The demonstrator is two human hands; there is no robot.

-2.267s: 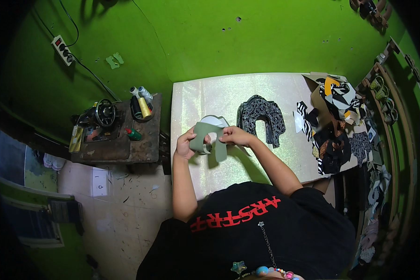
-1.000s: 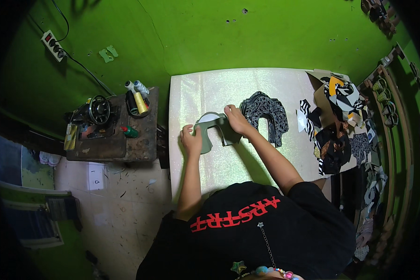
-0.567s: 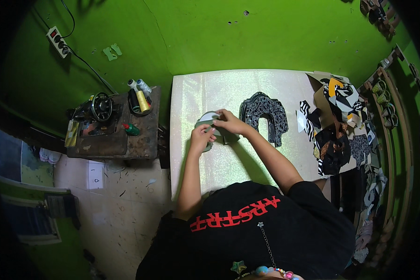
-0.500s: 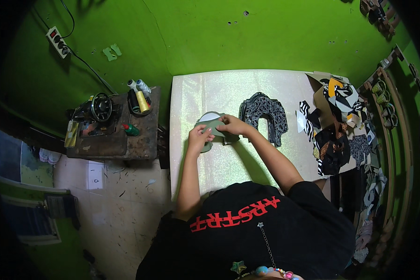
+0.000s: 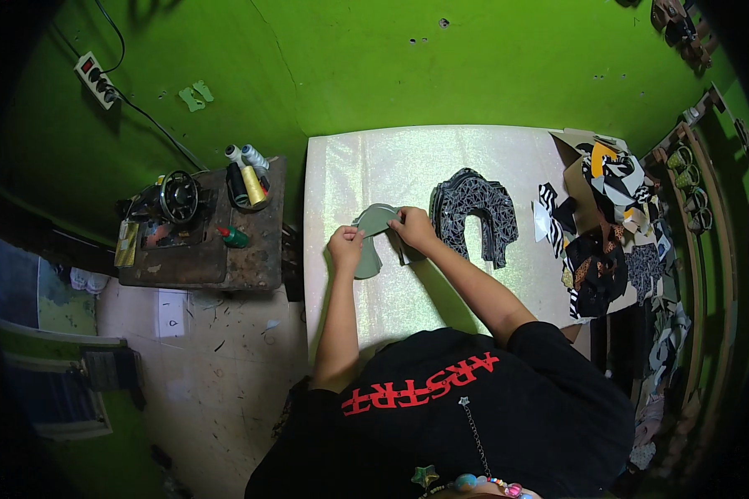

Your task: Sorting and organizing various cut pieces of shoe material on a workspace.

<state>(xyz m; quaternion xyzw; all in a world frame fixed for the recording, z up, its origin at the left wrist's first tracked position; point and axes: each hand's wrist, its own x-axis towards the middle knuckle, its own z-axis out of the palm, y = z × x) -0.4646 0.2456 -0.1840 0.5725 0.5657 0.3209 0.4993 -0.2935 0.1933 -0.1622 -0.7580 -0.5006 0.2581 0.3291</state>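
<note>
Both my hands pinch the edges of a grey-green half-moon piece (image 5: 376, 219) of flat, leather-like sheet. My left hand (image 5: 346, 247) closes on its left corner and my right hand (image 5: 414, 229) on its right end. Just beneath lies an arch-shaped grey-green piece (image 5: 368, 264), its left leg bare and its right leg partly hidden by my right hand. I cannot tell whether the two pieces touch. To the right rests a stack of arch-shaped pieces (image 5: 453, 214), patterned black with thin pale lines, apart from my hands.
The shiny pale tabletop (image 5: 474, 303) lies under the work. Patterned scraps (image 5: 595, 258) heap along its right side. At left stands a sewing machine (image 5: 175, 198) on a worn wooden table (image 5: 254, 264) with thread cones (image 5: 253, 185) and a green bottle (image 5: 235, 239).
The half-moon piece has flattened down over the arch, covering the white patch that showed before. My left hand has shifted left and down, and my hands are farther apart.
</note>
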